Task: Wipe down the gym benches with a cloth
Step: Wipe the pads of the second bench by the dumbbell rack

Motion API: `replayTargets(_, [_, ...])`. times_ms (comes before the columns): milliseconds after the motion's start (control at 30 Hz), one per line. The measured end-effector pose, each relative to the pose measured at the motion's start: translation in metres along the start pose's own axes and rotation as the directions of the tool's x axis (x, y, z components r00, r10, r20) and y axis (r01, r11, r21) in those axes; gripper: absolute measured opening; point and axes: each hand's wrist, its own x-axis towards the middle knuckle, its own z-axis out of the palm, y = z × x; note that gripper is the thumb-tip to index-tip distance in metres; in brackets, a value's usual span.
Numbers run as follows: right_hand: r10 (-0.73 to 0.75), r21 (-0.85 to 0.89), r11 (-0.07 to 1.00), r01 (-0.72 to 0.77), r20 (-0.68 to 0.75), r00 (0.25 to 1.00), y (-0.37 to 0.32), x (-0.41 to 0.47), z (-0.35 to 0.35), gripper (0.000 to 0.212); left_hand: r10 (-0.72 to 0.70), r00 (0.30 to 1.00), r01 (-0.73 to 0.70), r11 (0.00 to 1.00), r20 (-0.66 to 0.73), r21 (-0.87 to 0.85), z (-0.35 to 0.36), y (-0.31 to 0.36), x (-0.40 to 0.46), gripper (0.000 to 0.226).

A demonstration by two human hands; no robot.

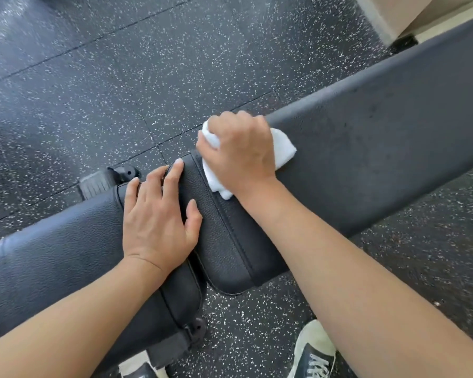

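A black padded gym bench runs across the view, with a seat pad (52, 257) at the left and a long back pad (380, 148) stretching up to the right. My right hand (243, 151) grips a bunched white cloth (283, 148) and presses it on the near end of the back pad, by the far edge. My left hand (159, 216) lies flat with straight fingers over the gap where the seat pad meets the back pad. Most of the cloth is hidden under my right hand.
Dark rubber flooring (148, 64) with white speckles surrounds the bench. Black bench frame brackets (120, 174) show at the gap. My shoes (314, 353) stand on the floor at the bottom. A pale wall base (410, 15) sits at the top right.
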Motion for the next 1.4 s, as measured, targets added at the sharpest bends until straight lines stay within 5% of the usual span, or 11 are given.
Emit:
replayTargets(167, [-0.215, 0.106, 0.971, 0.213, 0.002, 0.977, 0.014, -0.083, -0.027, 0.033, 0.012, 1.0, -0.012, 1.0, 0.006, 0.011, -0.001, 0.001, -0.001, 0.072])
replayTargets(300, [-0.299, 0.007, 0.954, 0.299, 0.071, 0.952, 0.089, -0.126, -0.066, 0.038, 0.023, 0.998, -0.026, 0.998, 0.057, 0.058, -0.005, 0.005, -0.001, 0.072])
replayTargets(433, [-0.072, -0.243, 0.966, 0.086, 0.065, 0.995, 0.163, -0.092, -0.095, 0.033, 0.055, 0.992, -0.062, 0.996, 0.114, 0.058, -0.015, 0.007, -0.002, 0.071])
replayTargets(500, [0.076, -0.262, 0.963, -0.067, 0.026, 0.997, 0.166, -0.063, -0.098, 0.032, 0.119, 0.983, -0.126, 0.991, 0.142, 0.042, -0.021, 0.01, 0.001, 0.069])
replayTargets(600, [0.099, -0.187, 0.978, -0.09, 0.042, 0.994, 0.119, -0.039, -0.079, 0.03, 0.171, 0.977, -0.166, 0.985, 0.129, -0.047, -0.027, 0.024, 0.01, 0.066])
replayTargets(800, [-0.105, -0.012, 0.994, 0.105, 0.02, 0.994, 0.023, -0.072, -0.04, 0.025, -0.086, 0.996, 0.084, 0.923, 0.01, -0.375, -0.023, 0.072, 0.055, 0.054])
replayTargets(967, [-0.287, 0.059, 0.957, 0.285, 0.023, 0.958, 0.086, -0.11, -0.066, 0.025, -0.075, 0.997, 0.081, 0.954, 0.031, -0.288, -0.001, 0.119, 0.074, 0.047])
replayTargets(1200, [0.038, -0.165, 0.985, -0.054, -0.095, 0.995, 0.264, -0.105, -0.124, 0.034, -0.199, 0.977, 0.193, 0.978, -0.074, -0.078, 0.029, 0.157, 0.069, 0.054])
replayTargets(1400, [0.088, -0.036, 0.995, -0.093, -0.129, 0.988, 0.206, -0.107, -0.102, 0.033, -0.199, 0.974, 0.193, 0.98, -0.113, -0.054, 0.029, 0.16, 0.07, 0.054])
